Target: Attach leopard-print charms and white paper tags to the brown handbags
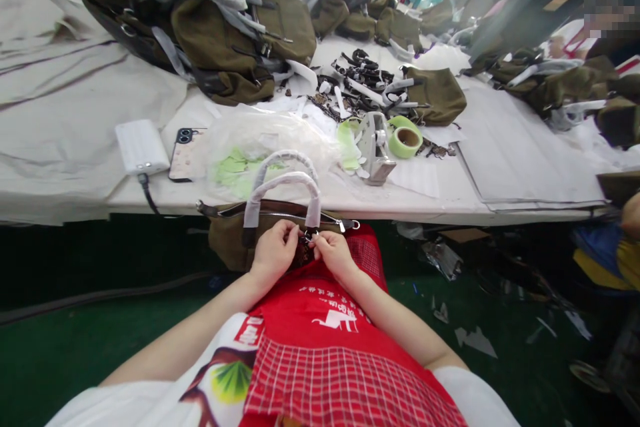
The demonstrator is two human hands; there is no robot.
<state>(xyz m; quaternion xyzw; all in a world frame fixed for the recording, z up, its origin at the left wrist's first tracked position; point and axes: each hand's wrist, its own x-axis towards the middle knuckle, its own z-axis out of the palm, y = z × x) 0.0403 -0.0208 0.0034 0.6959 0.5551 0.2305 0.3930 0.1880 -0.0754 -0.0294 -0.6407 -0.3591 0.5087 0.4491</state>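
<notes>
An olive-green handbag (227,243) with dark trim rests on my lap against the table edge. Its two upright handles (256,203) are wrapped in white film, and a silver zip (287,215) runs along the top. Near the foot of the right handle, my left hand (274,250) is closed in a pinch. Facing it, the fingers of my right hand (335,255) pinch a small metal clasp (309,237) with dark fittings below it. What exactly sits between my left fingertips is hidden.
On the white table lie a power bank (142,147), a phone (186,155), a plastic bag (240,137), a tape dispenser (374,147) and a green tape roll (405,138). Behind are dark straps (365,77) and piled olive bags (220,33). Another person's arm shows at right.
</notes>
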